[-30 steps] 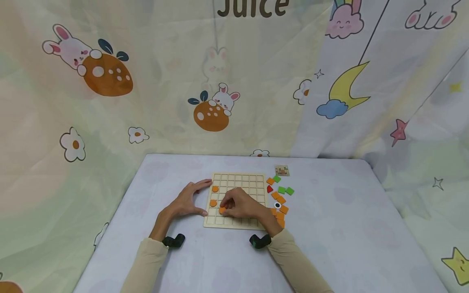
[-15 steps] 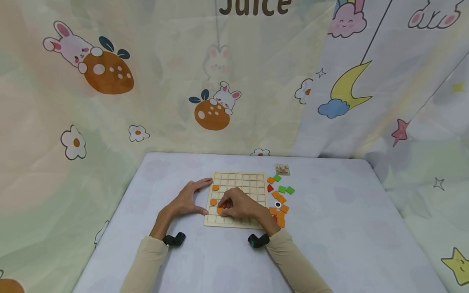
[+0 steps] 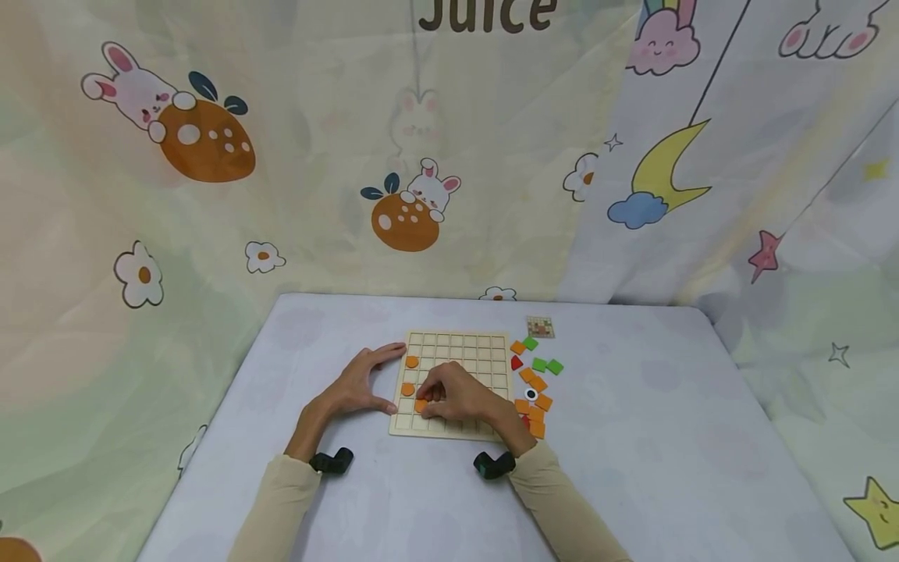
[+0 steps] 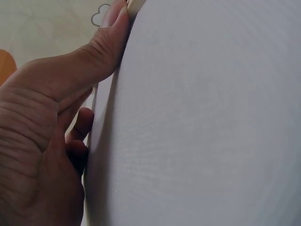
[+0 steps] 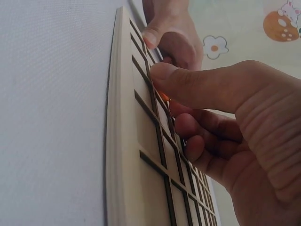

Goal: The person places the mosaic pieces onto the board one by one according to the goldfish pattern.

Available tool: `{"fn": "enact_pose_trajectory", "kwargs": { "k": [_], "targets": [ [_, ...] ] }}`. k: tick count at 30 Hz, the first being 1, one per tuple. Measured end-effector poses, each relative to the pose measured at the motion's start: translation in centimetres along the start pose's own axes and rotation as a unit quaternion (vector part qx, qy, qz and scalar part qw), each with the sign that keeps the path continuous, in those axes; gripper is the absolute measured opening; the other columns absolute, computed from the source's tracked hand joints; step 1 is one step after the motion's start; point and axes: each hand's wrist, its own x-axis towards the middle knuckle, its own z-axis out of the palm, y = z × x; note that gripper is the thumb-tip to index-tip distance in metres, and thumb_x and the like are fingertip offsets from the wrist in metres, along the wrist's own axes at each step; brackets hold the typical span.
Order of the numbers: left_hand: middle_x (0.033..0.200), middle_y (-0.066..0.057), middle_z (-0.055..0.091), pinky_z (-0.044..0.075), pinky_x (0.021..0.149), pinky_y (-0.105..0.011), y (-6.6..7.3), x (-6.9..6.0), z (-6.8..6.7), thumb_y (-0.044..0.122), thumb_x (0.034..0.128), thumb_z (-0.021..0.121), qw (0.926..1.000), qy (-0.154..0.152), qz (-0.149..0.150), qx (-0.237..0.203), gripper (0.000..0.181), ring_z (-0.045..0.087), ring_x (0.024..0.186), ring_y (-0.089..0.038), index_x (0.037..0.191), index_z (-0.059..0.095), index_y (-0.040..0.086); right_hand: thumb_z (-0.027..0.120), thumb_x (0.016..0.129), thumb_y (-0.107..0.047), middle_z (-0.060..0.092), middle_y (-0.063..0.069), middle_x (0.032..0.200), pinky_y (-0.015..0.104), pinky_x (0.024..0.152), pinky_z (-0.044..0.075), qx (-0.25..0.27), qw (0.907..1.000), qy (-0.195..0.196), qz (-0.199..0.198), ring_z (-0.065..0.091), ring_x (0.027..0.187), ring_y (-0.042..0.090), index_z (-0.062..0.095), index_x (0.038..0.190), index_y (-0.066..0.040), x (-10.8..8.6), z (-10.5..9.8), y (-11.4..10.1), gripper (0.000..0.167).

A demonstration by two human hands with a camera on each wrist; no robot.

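Observation:
A pale wooden grid board [image 3: 463, 343] lies on the table. My right hand [image 3: 460, 393] reaches over its lower left part, thumb and fingertips on an orange round piece [image 3: 421, 406]. In the right wrist view a bit of that orange piece [image 5: 163, 96] shows between thumb and fingers of my right hand [image 5: 207, 99]. Two more orange rounds, an upper one [image 3: 412, 362] and a lower one [image 3: 408, 389], lie in the left column. My left hand [image 3: 353, 385] has thumb and fingers spread, their tips touching the board's left edge; the left wrist view shows its thumb [image 4: 94, 56] at a board corner.
Right of the board lie several orange squares [image 3: 544, 402], green squares [image 3: 556, 366], a red piece [image 3: 516, 362] and a white round piece with a black centre [image 3: 531, 395]. A small patterned card [image 3: 540, 327] is behind them. A printed cloth [image 3: 316, 156] hangs behind the table.
My right hand has moved slightly left with the orange round piece, which now sits nearer the board's left side. My left hand has stayed at the board's edge.

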Motion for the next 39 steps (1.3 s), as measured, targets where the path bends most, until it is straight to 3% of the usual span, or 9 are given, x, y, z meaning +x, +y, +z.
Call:
{"fn": "enact_pose_trajectory", "kwargs": {
  "k": [17,28,34,39],
  "targets": [
    [0.176,-0.001,0.044,0.043,0.106,-0.046,0.0,0.2,0.0,0.044,0.0641,0.107,1.0000,-0.002,-0.003,0.000,0.118,0.051,0.123,-0.021,0.165,0.050,0.019,0.093,0.086,-0.012,0.079,0.003,0.098,0.026,0.082,0.057,0.011,0.9991,0.040,-0.006,0.069,0.088,0.014,0.085,0.108,-0.007,-1.6,-1.4,0.4,0.023],
    [0.175,-0.005,0.045,0.043,0.105,-0.046,0.3,-0.1,0.0,0.039,0.0641,0.107,1.0000,0.001,-0.006,-0.004,0.118,0.051,0.122,-0.024,0.164,0.051,0.015,0.093,0.086,-0.013,0.080,0.004,0.102,0.029,0.082,0.057,0.012,0.9971,0.065,0.039,0.069,0.090,0.020,0.084,0.108,-0.008,-3.3,-2.5,1.0,0.025],
    [0.174,-0.008,0.046,0.045,0.104,-0.045,0.0,-0.1,0.2,0.042,0.0651,0.106,0.9999,0.010,0.006,0.011,0.117,0.052,0.123,-0.024,0.164,0.051,0.013,0.093,0.086,-0.014,0.080,0.002,0.103,0.026,0.084,0.058,0.007,0.9956,0.070,0.061,0.069,0.091,0.014,0.084,0.109,-0.010,-4.2,-3.2,1.5,0.024],
    [0.174,-0.008,0.046,0.045,0.103,-0.044,0.1,-0.2,0.1,0.041,0.0638,0.107,0.9999,0.009,0.007,0.009,0.118,0.052,0.122,-0.024,0.164,0.051,0.013,0.093,0.086,-0.011,0.080,0.007,0.106,0.027,0.087,0.059,0.038,0.9938,0.074,0.074,0.070,0.093,0.018,0.083,0.108,-0.007,-4.9,-3.8,1.6,0.025]
  ]
}}
